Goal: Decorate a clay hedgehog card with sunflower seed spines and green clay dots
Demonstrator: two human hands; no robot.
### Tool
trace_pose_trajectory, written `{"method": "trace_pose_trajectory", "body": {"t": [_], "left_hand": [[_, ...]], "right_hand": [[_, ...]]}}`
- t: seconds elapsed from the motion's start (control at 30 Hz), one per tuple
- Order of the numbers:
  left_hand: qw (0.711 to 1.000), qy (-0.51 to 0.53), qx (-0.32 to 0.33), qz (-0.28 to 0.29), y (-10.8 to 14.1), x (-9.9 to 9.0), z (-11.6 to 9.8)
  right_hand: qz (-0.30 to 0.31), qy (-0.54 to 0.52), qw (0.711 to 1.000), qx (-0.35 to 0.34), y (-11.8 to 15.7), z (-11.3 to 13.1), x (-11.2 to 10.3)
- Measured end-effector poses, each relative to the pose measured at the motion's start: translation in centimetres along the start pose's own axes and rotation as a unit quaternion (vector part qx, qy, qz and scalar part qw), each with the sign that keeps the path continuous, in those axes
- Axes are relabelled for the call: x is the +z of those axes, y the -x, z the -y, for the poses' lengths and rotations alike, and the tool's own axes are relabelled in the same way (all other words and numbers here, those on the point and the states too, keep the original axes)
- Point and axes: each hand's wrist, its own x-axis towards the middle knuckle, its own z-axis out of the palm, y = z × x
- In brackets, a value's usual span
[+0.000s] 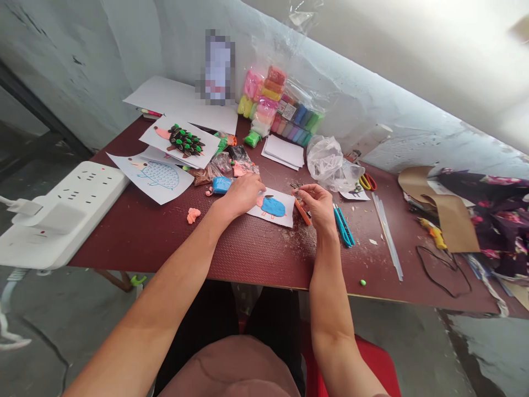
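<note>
A small white card (285, 219) lies before me, bearing a flat blue clay body (274, 206) with a pinkish head at its left and small legs below. One dark seed (269, 196) sits at the body's top edge. My left hand (243, 196) rests over the card's left end, fingers bent and holding it against the table. Just right of the card, my right hand (317, 203) has its thumb and forefinger pinched together; anything between them is too small to make out. Beneath it are a pile of dark seeds (296, 186) and an orange stick-like tool (303, 213).
A finished seed hedgehog card (182, 140) and a hedgehog drawing (155, 175) lie left. Clay packs (264, 102) stand against the wall. Blue cutters (344, 226), clear glue sticks (387, 237) and a yellow glue gun (432, 234) lie right. A white power strip (61, 220) borders the left edge.
</note>
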Motion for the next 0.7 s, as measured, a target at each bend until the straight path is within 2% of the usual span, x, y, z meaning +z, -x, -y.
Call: {"method": "trace_pose_trajectory", "body": {"t": [0.1, 0.27, 0.43, 0.6, 0.7], "left_hand": [[1.000, 0.000, -0.006, -0.001, 0.0, -0.1, -0.1], [1.000, -0.005, -0.010, 0.004, 0.0, -0.2, -0.3], [1.000, -0.008, -0.012, 0.006, 0.0, -0.2, -0.3], [1.000, -0.009, -0.015, 0.011, 0.0, -0.3, -0.4], [1.000, -0.007, -0.017, 0.012, 0.0, -0.3, -0.3]], "right_hand": [[0.024, -0.001, 1.000, -0.006, 0.4, -0.1, 0.8], [0.044, 0.062, 0.997, -0.024, 0.9, -0.2, 1.7], [0.046, 0.079, 0.996, -0.009, 0.9, -0.4, 2.2], [0.043, 0.112, 0.993, -0.022, 0.7, -0.8, 2.5], [0.014, 0.144, 0.989, -0.024, 0.4, -0.9, 2.0]]}}
